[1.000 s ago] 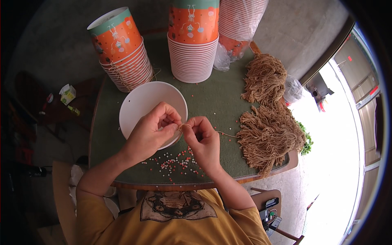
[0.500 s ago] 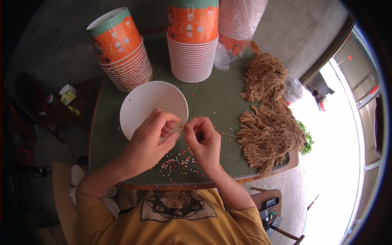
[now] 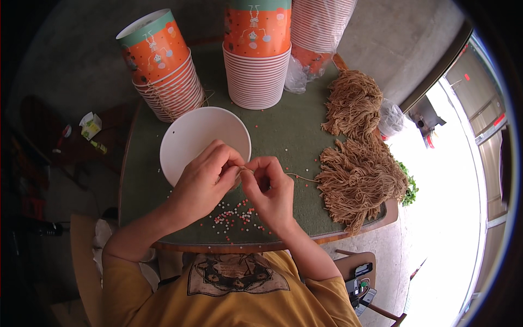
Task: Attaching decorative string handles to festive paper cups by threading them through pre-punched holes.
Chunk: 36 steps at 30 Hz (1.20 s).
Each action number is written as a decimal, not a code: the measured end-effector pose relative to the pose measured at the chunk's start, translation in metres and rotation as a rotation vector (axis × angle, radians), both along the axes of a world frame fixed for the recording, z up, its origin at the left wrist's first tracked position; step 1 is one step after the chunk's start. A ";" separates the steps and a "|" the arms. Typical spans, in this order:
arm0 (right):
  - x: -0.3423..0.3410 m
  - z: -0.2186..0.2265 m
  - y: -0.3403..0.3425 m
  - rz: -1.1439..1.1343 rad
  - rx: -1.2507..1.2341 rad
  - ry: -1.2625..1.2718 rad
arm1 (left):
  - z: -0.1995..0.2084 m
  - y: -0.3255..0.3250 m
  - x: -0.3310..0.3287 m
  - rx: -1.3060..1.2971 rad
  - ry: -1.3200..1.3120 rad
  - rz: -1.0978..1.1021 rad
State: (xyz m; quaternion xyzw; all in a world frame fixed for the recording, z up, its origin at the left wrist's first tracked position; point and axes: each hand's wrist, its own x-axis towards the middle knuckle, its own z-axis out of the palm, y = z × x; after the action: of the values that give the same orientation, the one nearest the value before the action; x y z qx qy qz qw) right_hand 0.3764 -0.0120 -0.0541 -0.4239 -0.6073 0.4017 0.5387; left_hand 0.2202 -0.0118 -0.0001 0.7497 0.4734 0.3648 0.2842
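Note:
My left hand (image 3: 204, 177) and my right hand (image 3: 271, 192) meet above the near rim of a white paper bucket (image 3: 204, 128). Both are closed in a pinch on a thin tan string (image 3: 300, 177), whose short end is mostly hidden between the fingertips. From my right hand the string runs right toward a bundle of tan strings (image 3: 359, 177). The bucket stands with its mouth facing up, and a small dark hole shows near its upper left rim. Just below my hands, small round white and orange dots (image 3: 237, 215) lie scattered on the green table cover (image 3: 283, 128).
Stacked orange-and-green paper buckets stand at the far left (image 3: 160, 65) and far middle (image 3: 257, 65). Beside them is a stack in clear plastic (image 3: 321, 32). A second bundle of tan strings (image 3: 354, 103) lies at the table's right edge. A stool (image 3: 357, 272) holding small items stands at lower right.
My left fingers have moved in against the right fingertips and closed on the string. The small loop seen between the hands is now mostly covered.

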 end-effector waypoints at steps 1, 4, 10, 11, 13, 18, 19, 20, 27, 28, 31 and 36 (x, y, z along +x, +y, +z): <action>0.000 0.000 0.001 0.001 0.000 0.000 | -0.001 0.001 0.000 0.042 0.017 -0.006; 0.000 -0.002 0.002 0.000 0.034 -0.032 | -0.001 0.000 0.001 0.071 0.042 -0.006; 0.001 -0.003 0.005 0.120 -0.203 0.302 | -0.001 0.002 -0.004 0.056 0.065 0.009; 0.000 -0.003 0.006 0.141 -0.212 0.335 | -0.002 0.004 -0.006 0.103 0.033 0.015; 0.002 -0.004 0.006 0.159 -0.222 0.366 | 0.000 0.008 -0.007 0.077 -0.013 -0.019; 0.009 0.000 0.008 0.202 -0.235 0.251 | 0.002 0.013 -0.009 -0.302 -0.179 -0.095; 0.011 0.001 0.008 0.201 -0.235 0.251 | 0.002 0.013 -0.008 -0.302 -0.180 -0.096; 0.013 0.002 0.009 0.192 -0.213 0.238 | 0.003 0.013 -0.008 -0.320 -0.200 -0.096; 0.020 0.010 0.012 0.066 0.013 -0.004 | 0.001 0.013 -0.011 -0.266 -0.115 -0.072; 0.022 0.012 0.012 0.068 0.015 -0.005 | -0.001 0.015 -0.011 -0.264 -0.116 -0.071; 0.030 0.020 0.013 0.086 0.064 -0.126 | -0.003 0.021 -0.012 -0.409 -0.331 -0.054; 0.035 0.039 0.013 0.283 0.115 -0.204 | -0.003 0.024 -0.010 -0.603 -0.408 -0.066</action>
State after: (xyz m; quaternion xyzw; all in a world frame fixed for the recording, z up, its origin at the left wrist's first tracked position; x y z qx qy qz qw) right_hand 0.4116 0.0013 -0.0150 -0.3412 -0.7343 0.3928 0.4360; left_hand 0.2106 0.0120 -0.0029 0.5589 0.4689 0.3415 0.5926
